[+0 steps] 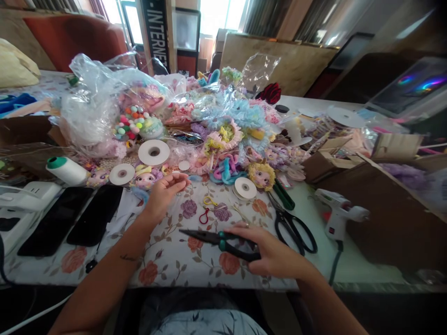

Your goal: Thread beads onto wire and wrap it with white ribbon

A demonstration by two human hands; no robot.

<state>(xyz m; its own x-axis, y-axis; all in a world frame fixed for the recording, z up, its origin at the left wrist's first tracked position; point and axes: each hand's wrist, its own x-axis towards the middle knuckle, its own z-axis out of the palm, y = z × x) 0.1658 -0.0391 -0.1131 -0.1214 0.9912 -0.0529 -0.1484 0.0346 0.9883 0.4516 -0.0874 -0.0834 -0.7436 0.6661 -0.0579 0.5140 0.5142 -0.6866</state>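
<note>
My right hand (pixel 267 249) is wrapped round the black and teal handles of the long-nose pliers (pixel 204 236), whose jaws point left just over the flowered cloth (pixel 164 260). My left hand (pixel 165 193) hovers above the cloth's far part with thumb and fingers drawn together; whatever lies between them, if anything, is too small to make out. Between the hands lie a red clasp (pixel 204 216) and a yellow clasp (pixel 210 201). Beyond my left fingertips is a small blue fluffy piece (pixel 194 178).
Black scissors (pixel 295 228) and a white glue gun (pixel 338 211) lie to the right, beside a cardboard box (pixel 394 218). Ribbon spools (pixel 245 188) and a heap of craft pieces (pixel 223 116) fill the back. Two phones (pixel 94 216) and a power strip (pixel 24 204) occupy the left.
</note>
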